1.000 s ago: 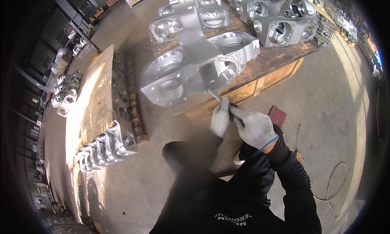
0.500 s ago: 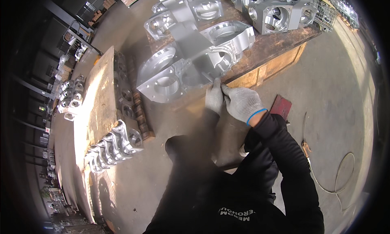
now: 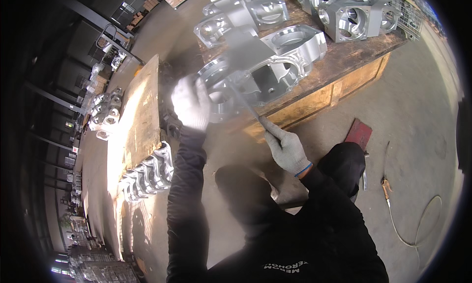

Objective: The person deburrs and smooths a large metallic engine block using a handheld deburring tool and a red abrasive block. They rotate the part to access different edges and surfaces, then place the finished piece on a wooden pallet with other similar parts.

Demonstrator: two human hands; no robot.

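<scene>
A large silver metal casting (image 3: 290,67) with round bores lies on a wooden crate top in front of me. My right hand (image 3: 287,148), in a grey knit glove with a blue cuff, is closed around the near end of a thin, straight metal tool (image 3: 244,100). Its kind is not clear; it slants up and left, and its far end lies over the casting's openings. My left hand (image 3: 191,105), gloved in pale knit, is at the casting's left corner, covering part of it. Glare and blur smear its fingers, so their grip does not show.
More machined castings (image 3: 351,23) stand farther back on the wooden crate (image 3: 334,91). To the left, a board-topped stack (image 3: 135,116) has ribbed castings (image 3: 147,172) at its near end. On the floor at right are a red plate (image 3: 359,134) and an air gun (image 3: 386,186) with a hose.
My left hand has parted from the right and moved left to the casting's corner. My right hand has drawn slightly down, with the thin tool now showing. The whole view has shifted a little.
</scene>
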